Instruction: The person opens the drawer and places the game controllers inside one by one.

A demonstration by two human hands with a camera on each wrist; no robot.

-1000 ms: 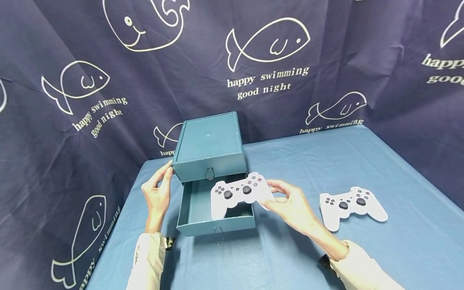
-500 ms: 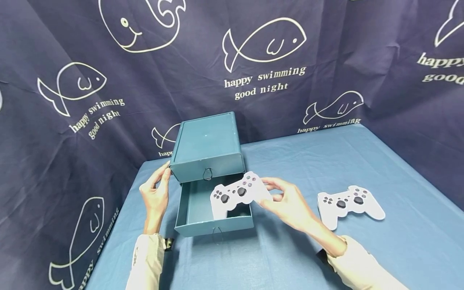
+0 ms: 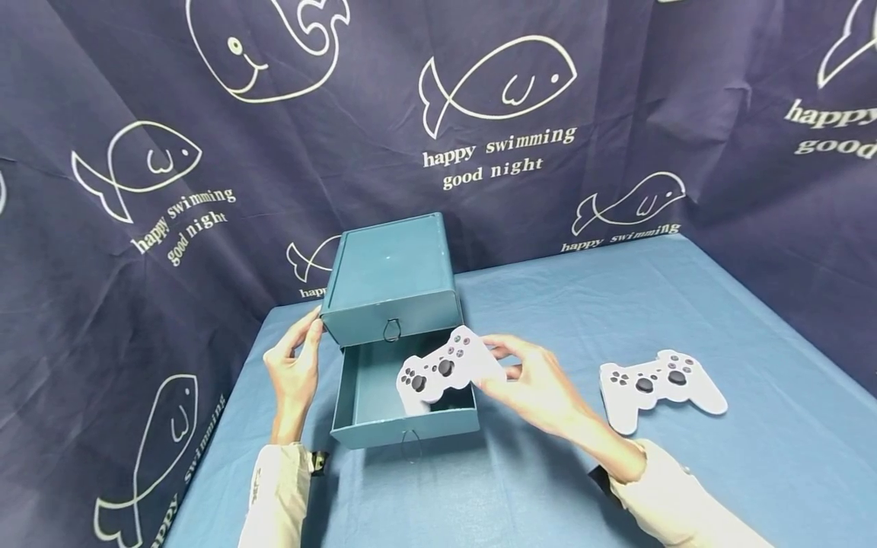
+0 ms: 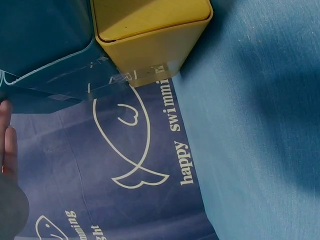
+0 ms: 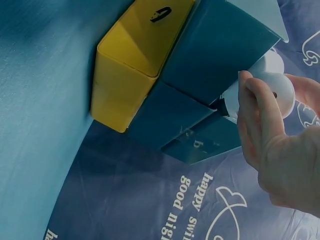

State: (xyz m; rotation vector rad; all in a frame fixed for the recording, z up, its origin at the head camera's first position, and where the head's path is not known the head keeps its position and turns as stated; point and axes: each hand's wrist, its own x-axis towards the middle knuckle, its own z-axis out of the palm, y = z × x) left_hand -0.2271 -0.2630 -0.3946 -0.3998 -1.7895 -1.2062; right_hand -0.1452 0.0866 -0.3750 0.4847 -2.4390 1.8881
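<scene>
My right hand grips the right handle of a white game controller, thumb on one side and fingers on the other. The controller is tilted, its left end low within the pulled-out teal drawer. Above that drawer is a teal upper drawer, pushed in, with a wire pull. At its left front edge, the fingertips of my left hand touch the drawer unit. A second white controller lies on the table at the right. The right wrist view shows the held controller beside the teal drawers.
Both wrist views reveal a yellow drawer at the bottom of the stack, against the blue tablecloth. Behind the table hangs a dark blue curtain with white fish drawings. A small dark loop-like pull is on the yellow drawer.
My right hand has shifted left, and the held controller has tilted more, its right end moving left over the drawer. The left hand keeps its place at the unit.
</scene>
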